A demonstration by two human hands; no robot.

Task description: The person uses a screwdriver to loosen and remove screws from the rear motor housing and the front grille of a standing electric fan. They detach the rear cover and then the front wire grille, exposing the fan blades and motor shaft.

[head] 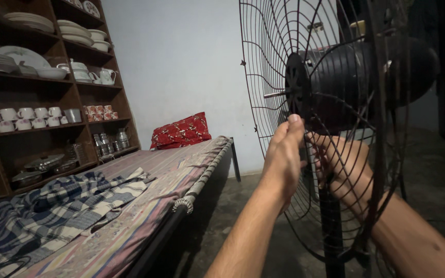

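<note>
both hands are laid on the fan: the left hand (283, 154), in front of the wire guard (263, 103), has its grip spread flat just below the motor housing (346, 82), while the right hand (343, 162), behind the guard, is curled, though on what cannot be told. the fan stands on its post (331, 226) right of the bed (145, 206). the thin wires are judged springy and easily bent; the stiff, heavy housing or post is the sounder hold.
</note>
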